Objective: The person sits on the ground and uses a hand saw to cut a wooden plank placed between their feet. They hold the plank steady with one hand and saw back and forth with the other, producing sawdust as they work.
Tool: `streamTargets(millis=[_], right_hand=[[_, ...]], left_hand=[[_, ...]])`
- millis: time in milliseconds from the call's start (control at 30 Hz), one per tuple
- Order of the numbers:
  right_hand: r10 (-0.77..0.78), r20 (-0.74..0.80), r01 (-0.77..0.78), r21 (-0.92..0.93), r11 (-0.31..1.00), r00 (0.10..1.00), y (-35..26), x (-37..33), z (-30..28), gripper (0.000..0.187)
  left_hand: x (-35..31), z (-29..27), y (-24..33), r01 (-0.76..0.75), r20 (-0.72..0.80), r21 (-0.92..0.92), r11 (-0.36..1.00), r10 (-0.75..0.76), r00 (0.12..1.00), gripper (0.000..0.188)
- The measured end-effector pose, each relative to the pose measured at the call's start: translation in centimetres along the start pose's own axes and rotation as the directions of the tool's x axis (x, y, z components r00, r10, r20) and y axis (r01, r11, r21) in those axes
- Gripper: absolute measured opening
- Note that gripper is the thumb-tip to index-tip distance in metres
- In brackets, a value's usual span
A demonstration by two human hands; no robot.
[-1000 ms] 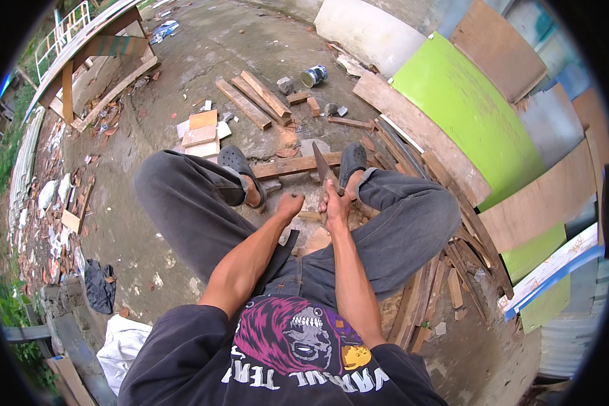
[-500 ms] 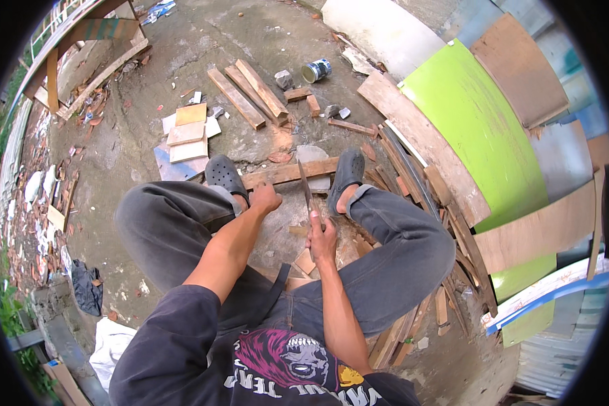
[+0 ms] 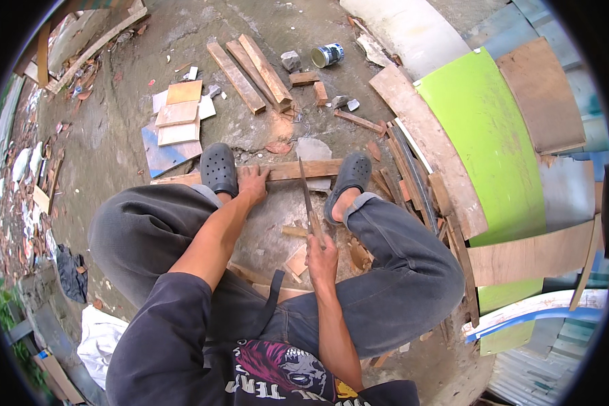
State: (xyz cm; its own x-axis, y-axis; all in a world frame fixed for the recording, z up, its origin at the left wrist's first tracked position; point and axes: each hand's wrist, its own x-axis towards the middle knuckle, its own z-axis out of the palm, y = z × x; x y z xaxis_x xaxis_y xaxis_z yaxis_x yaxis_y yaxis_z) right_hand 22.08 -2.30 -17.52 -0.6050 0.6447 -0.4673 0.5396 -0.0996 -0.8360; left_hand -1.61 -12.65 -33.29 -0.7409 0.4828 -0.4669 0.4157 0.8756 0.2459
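A long wooden plank (image 3: 294,169) lies crosswise on the ground, partly under my left shoe (image 3: 218,169) and reaching my right shoe (image 3: 350,177). My left hand (image 3: 253,181) is on this plank just right of the left shoe, fingers over its top and edge. With my right hand (image 3: 322,256) I grip the handle of a handsaw (image 3: 306,193). The narrow blade points away from me and crosses the plank between both shoes. A flat grey stone (image 3: 314,149) shows behind and below the plank. Whether the teeth have cut into the wood is too small to tell.
Three lengths of timber (image 3: 247,73) lie ahead, near a metal can (image 3: 327,55) and small wood blocks (image 3: 304,78). Thin board pieces (image 3: 178,115) are stacked at left. Large sheets, including a green panel (image 3: 484,135), and wood strips (image 3: 413,179) line the right side.
My left hand has shifted left and opened out from a fist-like shape to fingers laid over the plank. The right hand with the saw has come back slightly toward me. The view has tilted a little.
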Motion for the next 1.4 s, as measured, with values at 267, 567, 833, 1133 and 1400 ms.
streamTargets(millis=[267, 567, 833, 1133, 1400], right_hand=[[0.104, -0.034, -0.107, -0.102, 0.989, 0.994, -2.2, -1.6, -0.3, 0.034], [-0.075, -0.049, 0.069, -0.112, 0.991, 0.996, -2.3, -1.6, -0.3, 0.05], [-0.029, -0.029, 0.025, -0.139, 0.99, 0.999, -2.5, -0.6, 1.6, 0.035], [-0.068, -0.027, 0.059, -0.249, 0.967, 0.997, -3.2, -1.3, 2.8, 0.025], [0.014, 0.001, -0.014, -0.141, 0.99, 1.0, -3.2, -1.7, 3.0, 0.036]], left_hand=[[-0.2, -0.2, 0.9, -0.035, -0.042, 0.068, 0.997, 0.038, 0.998, 0.076], [6.0, 2.8, 1.6, 0.217, 0.021, -0.306, 0.927, -0.222, 0.975, 0.071], [8.0, 3.9, 1.8, 0.306, 0.176, -0.342, 0.888, -0.26, 0.95, 0.072], [7.8, 2.9, 1.9, 0.339, 0.221, -0.301, 0.891, -0.28, 0.934, 0.071], [6.1, -0.5, 3.3, 0.197, 0.121, -0.124, 0.972, -0.183, 0.976, 0.062]])
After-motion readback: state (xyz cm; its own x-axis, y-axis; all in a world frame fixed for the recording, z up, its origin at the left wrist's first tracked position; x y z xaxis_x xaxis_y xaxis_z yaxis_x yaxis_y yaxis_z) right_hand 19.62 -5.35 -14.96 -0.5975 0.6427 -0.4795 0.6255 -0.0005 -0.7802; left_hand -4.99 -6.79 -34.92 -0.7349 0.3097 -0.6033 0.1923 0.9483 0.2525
